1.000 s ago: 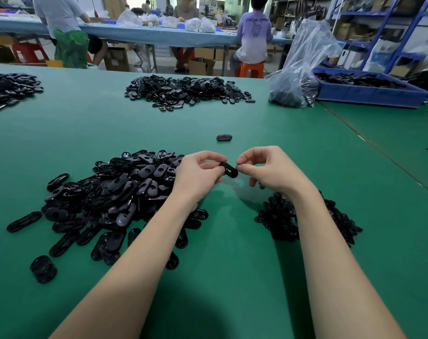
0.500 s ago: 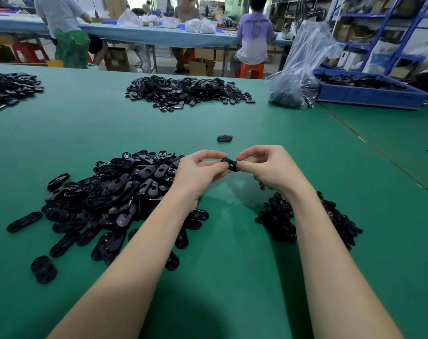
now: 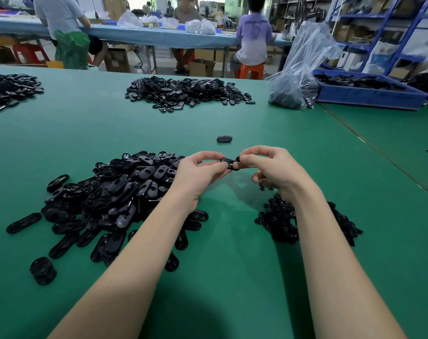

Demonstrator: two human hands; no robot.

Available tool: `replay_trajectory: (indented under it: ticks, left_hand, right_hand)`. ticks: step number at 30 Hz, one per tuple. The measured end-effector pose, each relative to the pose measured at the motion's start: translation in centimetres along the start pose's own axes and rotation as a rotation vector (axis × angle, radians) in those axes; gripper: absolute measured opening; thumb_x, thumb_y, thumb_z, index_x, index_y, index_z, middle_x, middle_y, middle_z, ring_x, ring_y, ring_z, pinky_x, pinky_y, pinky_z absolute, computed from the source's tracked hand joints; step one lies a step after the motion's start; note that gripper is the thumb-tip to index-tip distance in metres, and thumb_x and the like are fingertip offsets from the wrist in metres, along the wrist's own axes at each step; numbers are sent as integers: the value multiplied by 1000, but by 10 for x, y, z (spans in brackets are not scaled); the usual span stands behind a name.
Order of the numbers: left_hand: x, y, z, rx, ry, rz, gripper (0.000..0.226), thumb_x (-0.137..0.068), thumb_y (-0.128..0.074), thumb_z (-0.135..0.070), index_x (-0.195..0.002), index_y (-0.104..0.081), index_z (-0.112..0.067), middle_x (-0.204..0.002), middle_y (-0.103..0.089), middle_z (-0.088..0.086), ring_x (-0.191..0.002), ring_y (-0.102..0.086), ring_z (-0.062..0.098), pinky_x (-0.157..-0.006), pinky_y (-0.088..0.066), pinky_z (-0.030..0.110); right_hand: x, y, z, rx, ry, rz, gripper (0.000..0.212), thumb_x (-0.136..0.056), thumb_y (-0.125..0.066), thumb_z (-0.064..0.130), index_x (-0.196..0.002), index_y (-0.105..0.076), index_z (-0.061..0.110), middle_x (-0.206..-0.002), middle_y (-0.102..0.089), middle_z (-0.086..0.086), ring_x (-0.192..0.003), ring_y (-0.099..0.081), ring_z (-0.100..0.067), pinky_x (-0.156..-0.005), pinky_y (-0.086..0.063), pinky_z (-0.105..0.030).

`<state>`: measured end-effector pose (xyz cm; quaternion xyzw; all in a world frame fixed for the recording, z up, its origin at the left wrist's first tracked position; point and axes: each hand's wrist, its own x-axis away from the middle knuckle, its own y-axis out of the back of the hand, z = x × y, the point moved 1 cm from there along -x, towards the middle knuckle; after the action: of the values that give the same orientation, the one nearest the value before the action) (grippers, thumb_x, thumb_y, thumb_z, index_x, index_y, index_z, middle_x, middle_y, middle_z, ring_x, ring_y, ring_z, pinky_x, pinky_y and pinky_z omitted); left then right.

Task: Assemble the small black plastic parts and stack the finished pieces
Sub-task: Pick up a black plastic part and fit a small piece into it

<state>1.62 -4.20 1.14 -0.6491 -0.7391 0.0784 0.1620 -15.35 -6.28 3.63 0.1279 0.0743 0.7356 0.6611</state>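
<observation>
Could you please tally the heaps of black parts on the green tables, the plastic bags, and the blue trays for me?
Heaps of black parts: 4 (near left, near right, far middle, far left)
Clear plastic bag: 1
Blue tray: 1
Total: 6

Green-topped table [image 3: 232,123] in front; beyond, long blue table [image 3: 159,36] with seated people [image 3: 253,37], orange stools [image 3: 249,70], cardboard boxes [image 3: 116,59], blue metal shelving [image 3: 389,25] at right.
</observation>
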Motion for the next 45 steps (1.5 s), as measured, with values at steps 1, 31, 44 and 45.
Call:
replay_trajectory:
  ticks: [1, 31, 44, 45]
  left_hand:
    - [0, 0, 0, 8, 5, 3, 15, -85, -69, 11, -94, -69, -1, -90, -75, 18, -79, -75, 24, -80, -60, 22]
    - [1, -1, -2, -54, -67, 5, 17, -84, -71, 8, -89, -70, -8, -84, -78, 12, -79, -76, 21, -83, -60, 25]
    - [4, -4, 1, -200, -119, 26, 18, -83, -76, 0, -86, -72, -18, -84, -79, 1, -80, -72, 12, -90, -55, 27]
    - [4, -5, 1, -205, -115, 32, 18, -83, -76, 0, -86, -72, -17, -85, -78, 2, -80, -71, 12, -91, -55, 28]
  right_hand:
    - [0, 0, 0, -5, -12, -23, 1, -88, -74, 23, -87, -73, 23, -81, -78, 12, -44, -48, -6, -41, -31, -16]
    - [3, -7, 7, 110, 43, -69, 7, -84, -78, 16, -86, -75, 22, -72, -68, 6, -48, -44, -8, -40, -32, -14]
    - [2, -3, 2, 132, -33, -152, 19, -72, -90, 26, -84, -75, 28, -40, -49, 18, -36, -42, 2, -36, -26, -12]
    - [2, -1, 1, 132, -37, -140, 20, -72, -90, 26, -86, -75, 28, -42, -50, 18, -35, -40, 1, -36, -27, -13]
